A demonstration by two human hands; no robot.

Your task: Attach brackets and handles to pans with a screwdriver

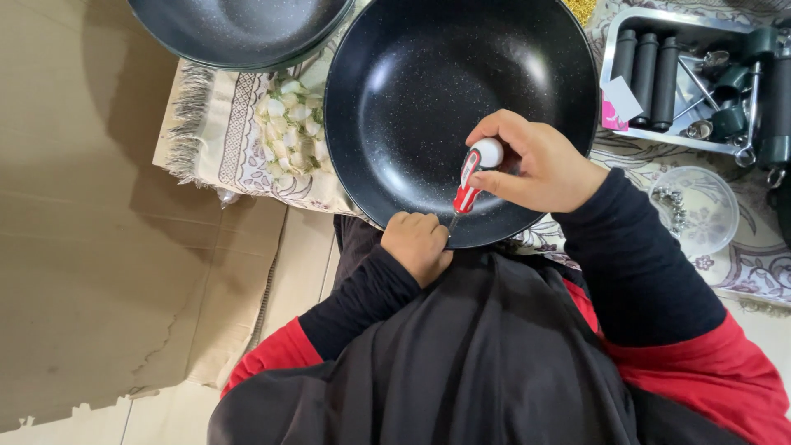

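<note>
We're holding a red-and-white screwdriver (471, 180) upright in our right hand (540, 163), fingers pinching its white cap and upper handle. The tip is pointing down at the near rim of the black pan (428, 91), right beside our left hand (418, 245). The left hand is closed in a fist at that rim, gripping something under it; we can't tell what, it's hidden by the knuckles and the dark cloth on our lap.

The pan is sitting tilted toward us over a patterned cloth (239, 140). A second pan (239, 29) is lying at the top left, a metal tray (634, 132) with black handles (644, 70) and hardware at the top right, and a clear bowl (700, 210) of small metal parts is just below it.

Risks as we're judging them:
- The tip is very close to the left fingers; a slip off the screw head would be jabbing them.
- A slip the other way would be scoring the pan's coating.
- The top-pinch is giving little downward force, so cam-out seems likely.
- The pan is only braced by one fist and could rotate.
</note>
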